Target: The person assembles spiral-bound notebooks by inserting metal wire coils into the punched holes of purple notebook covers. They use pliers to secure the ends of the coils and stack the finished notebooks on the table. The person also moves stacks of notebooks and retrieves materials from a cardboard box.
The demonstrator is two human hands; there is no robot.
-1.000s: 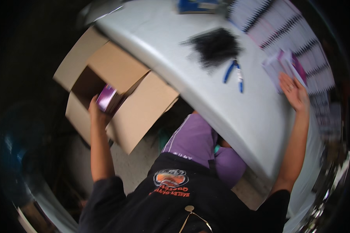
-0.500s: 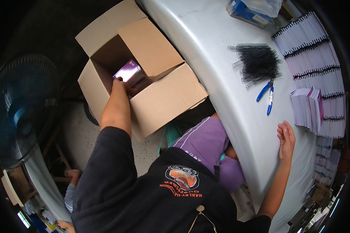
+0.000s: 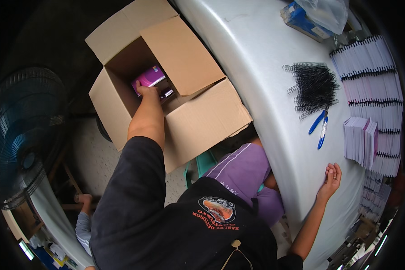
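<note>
Left grip (image 3: 147,91) on purple stack (image 3: 150,76), arm (image 3: 147,119) outstretched.

The left arm (image 3: 147,118) reaches toward 12 o'clock, bringing the left hand (image 3: 148,90) to about 10 o'clock of the view, fingers bent (some are hidden from above). The right forearm (image 3: 311,225) slants toward 1 o'clock, and the right hand (image 3: 332,177), between 3 and 4 o'clock, is relaxed, its fingers loosely curled.
</note>
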